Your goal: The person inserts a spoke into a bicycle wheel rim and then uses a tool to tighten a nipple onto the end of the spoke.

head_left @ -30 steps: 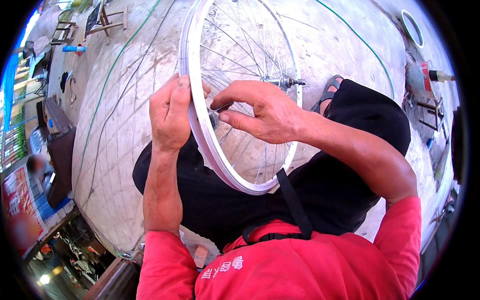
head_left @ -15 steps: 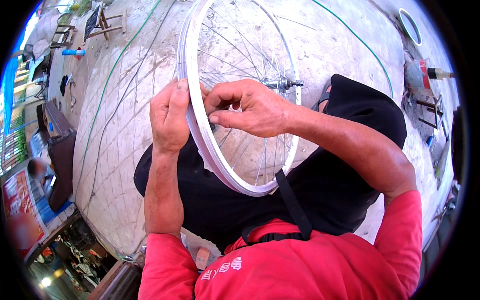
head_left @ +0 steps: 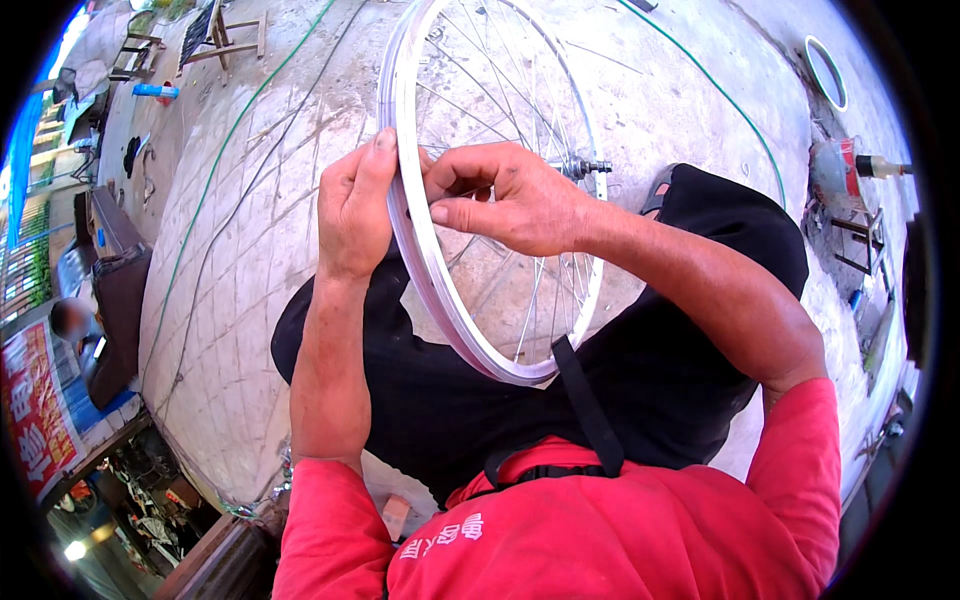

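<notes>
A silver bicycle wheel rim (head_left: 402,90) stands upright between my knees, slightly tilted, with thin spokes (head_left: 478,60) running to a metal hub (head_left: 582,168). My left hand (head_left: 352,205) is closed on the rim's left side, its thumb up against the outer face. From the right, my right hand (head_left: 515,200) reaches across the spokes to the inner side of the same stretch of rim. Its thumb and fingers are bent in a pinch there; whatever lies between them is hidden. The rim's lower edge rests by the black trousers (head_left: 420,400), near a black strap (head_left: 588,398).
Green hoses (head_left: 258,95) cross the concrete floor (head_left: 230,200). On the right are a white ring (head_left: 826,74), a bucket (head_left: 835,175) and a small stool (head_left: 860,240). Wooden stools (head_left: 225,38) stand far left; a person (head_left: 80,325) sits beside a brown sofa (head_left: 115,270).
The wheel and both hands have shifted slightly right and up in the picture. The background has moved a little as well. Both hands keep nearly the same hold.
</notes>
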{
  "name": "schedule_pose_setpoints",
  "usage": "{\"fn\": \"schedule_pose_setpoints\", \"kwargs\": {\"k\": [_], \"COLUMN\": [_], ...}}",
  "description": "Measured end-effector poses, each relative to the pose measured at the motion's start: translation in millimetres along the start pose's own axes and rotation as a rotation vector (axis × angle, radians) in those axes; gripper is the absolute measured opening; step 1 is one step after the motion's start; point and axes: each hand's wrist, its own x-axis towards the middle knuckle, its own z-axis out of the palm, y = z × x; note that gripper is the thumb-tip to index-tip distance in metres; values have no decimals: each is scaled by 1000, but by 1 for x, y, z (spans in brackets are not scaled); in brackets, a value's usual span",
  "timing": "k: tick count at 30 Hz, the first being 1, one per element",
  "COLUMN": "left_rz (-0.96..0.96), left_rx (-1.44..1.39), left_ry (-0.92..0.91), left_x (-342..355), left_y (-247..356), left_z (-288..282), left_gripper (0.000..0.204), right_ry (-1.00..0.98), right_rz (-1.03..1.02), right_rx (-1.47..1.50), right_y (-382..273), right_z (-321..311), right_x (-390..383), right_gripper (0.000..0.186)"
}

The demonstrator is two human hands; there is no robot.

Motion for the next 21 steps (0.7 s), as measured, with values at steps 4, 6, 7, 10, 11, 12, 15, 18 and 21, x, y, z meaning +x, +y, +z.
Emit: {"fn": "schedule_pose_setpoints", "kwargs": {"k": [4,6,7,10,11,12,15,18,21], "left_rz": [-61,-75,-66,-68,-57,-43,-71,-191,-137], "left_rx": [-46,-79,-61,-39,-40,-24,-117,-330,-473], "left_ry": [55,85,90,95,96,101,84,-4,-107], "left_x": [12,16,18,23,24,26,28,32,31], "left_y": [1,2,3,7,8,9,11,14,15], "left_z": [6,9,10,13,14,16,23,32,49], "left_gripper": [49,48,48,47,47,47,46,44,44], "right_ry": [103,104,94,187,245,333,472,532,553], "right_rz": [-33,-40,-15,-55,-5,-32,40,75,75], "right_rx": [-62,-119,-168,-334,-320,-381,-323,-265,-246], "right_y": [1,-3,-7,-17,-19,-19,-15,-7,-10], "right_z": [-1,-6,-11,-35,-45,-55,-81,-94,-99], "right_x": [6,9,9,11,11,11,14,23,37], "right_gripper": [25,26,27,36,37,38,51,59,68]}}
